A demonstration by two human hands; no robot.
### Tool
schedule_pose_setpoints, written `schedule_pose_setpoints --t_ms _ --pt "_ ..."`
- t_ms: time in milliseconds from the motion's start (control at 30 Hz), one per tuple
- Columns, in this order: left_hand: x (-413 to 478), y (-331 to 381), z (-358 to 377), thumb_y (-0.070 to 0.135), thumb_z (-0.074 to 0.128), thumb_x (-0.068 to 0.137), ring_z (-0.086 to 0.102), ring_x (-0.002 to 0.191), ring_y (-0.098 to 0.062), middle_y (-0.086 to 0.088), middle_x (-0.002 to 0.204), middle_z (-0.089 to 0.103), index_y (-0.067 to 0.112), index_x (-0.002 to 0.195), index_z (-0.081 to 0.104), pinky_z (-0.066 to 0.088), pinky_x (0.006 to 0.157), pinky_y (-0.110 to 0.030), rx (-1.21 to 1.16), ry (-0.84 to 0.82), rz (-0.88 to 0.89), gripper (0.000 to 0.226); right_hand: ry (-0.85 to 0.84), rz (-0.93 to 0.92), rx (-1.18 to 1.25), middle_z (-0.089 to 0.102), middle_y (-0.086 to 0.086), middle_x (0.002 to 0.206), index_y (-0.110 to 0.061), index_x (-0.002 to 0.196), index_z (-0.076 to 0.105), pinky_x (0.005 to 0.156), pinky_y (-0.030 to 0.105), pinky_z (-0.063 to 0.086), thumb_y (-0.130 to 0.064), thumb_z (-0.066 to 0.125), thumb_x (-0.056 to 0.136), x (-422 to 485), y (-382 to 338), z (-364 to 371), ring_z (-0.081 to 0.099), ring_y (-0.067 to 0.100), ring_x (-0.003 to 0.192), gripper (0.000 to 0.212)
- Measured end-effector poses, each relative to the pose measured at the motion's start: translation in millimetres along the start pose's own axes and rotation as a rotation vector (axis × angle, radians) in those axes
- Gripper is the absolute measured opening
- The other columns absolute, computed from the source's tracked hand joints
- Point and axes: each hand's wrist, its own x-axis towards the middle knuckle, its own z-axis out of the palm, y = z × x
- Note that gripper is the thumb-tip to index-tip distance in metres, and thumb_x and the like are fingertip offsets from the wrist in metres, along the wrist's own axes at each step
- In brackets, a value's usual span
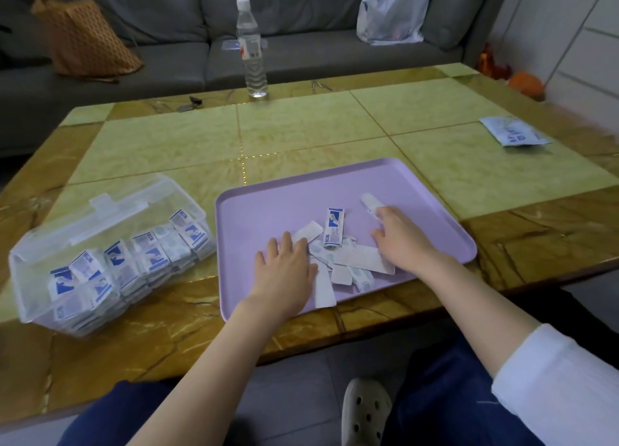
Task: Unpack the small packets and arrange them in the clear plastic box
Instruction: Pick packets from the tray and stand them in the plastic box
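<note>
— Where were the small packets [333, 233]?

— Loose in a pile at the near side of the purple tray [268, 204] on the counter [301, 127]. Many more stood packed in the clear plastic box [40, 278], left of the tray.

— And your grips?

— My left grip [284, 264] lay flat on the pile, fingers straight. My right grip [402, 234], fingers relaxed and clasping nothing, touched the pile's right side.

Soft, even light is falling on the purple tray [268, 198] before me, casting barely any shadow; far from it the table [301, 127] edges are bowing and blurring.
</note>
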Motion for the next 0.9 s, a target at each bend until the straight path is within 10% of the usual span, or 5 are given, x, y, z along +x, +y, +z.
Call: schedule_pose_setpoints --t_ms 167,367,733,900 --pt "-4 4 -3 0.037 0.031 0.099 0.026 0.132 -0.026 -0.006 0.145 0.028 0.013 0.137 0.031 0.024 0.105 -0.038 -0.002 -0.005 0.044 0.045 -0.06 -0.146 0.101 0.051 0.008 0.13 -0.01 0.123 0.054 0.096 0.028 0.035 -0.014 0.044 0.096 -13 -34 5 0.047 0.024 0.12 0.029" --pt "-9 -3 -9 0.061 0.055 0.081 0.027 0.129 -0.024 -0.004 0.143 0.031 0.015 0.143 0.022 0.026 0.103 -0.036 -0.049 -0.069 0.079 0.084 -0.302 -0.146 -0.279 0.034 0.007 0.134 -0.015 0.139 0.026 0.098 0.039 0.036 -0.054 0.074 0.068 -38 -51 -8 0.03 0.026 0.124 0.095" --pt "2 -4 -7 0.036 0.075 0.075 0.044 0.114 -0.029 -0.011 0.122 0.043 0.008 0.127 0.037 0.04 0.09 -0.036 -0.357 -0.043 -0.123 0.071 -0.206 -0.108 0.029 0.049 0.014 0.125 -0.008 0.129 0.038 0.087 0.036 0.046 -0.008 0.066 0.073 -31 -51 0 0.051 0.03 0.11 0.062" --pt "5 -6 -6 0.034 0.075 0.076 0.051 0.087 -0.023 -0.009 0.103 0.056 0.005 0.109 0.043 0.039 0.069 -0.029 -0.403 -0.068 -0.155 0.055 -0.29 0.022 0.241 0.06 0.004 0.12 -0.013 0.125 0.044 0.081 0.03 0.046 -0.017 0.077 0.071 -28 -49 -1 0.058 0.021 0.106 0.064"
